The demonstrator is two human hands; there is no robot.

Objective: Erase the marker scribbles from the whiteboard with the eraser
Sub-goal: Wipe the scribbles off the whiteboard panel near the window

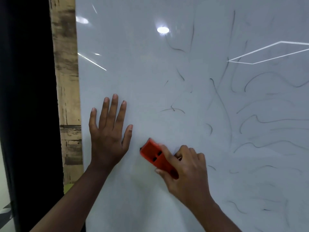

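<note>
1. Glossy white whiteboard [150, 81] fills most of the view, with ceiling-light reflections on it; the left edge meets a worn tan wood-grain strip [66, 81], and a dark black panel [25, 81] sits further left.
2. Thin black marker scribbles [267, 124] are scattered over the right half and centre of the board: curved and wavy strokes, some faint or smeared. The board's left part near the hands looks mostly free of marks.
3. Left hand [108, 139] lies flat on the board, palm down, fingers straight and spread wide, thumb out to the right. It holds nothing.
4. Right hand [185, 166] grips a red-orange rectangular plastic eraser [155, 156], fingers curled over its far edge, thumb on the near edge.
5. The eraser sits against the board at lower centre, just right of the left hand and not touching it, tilted with its long axis running upper-left to lower-right. Slight motion blur on it.
6. Two small dark recesses show on the eraser's back.
</note>
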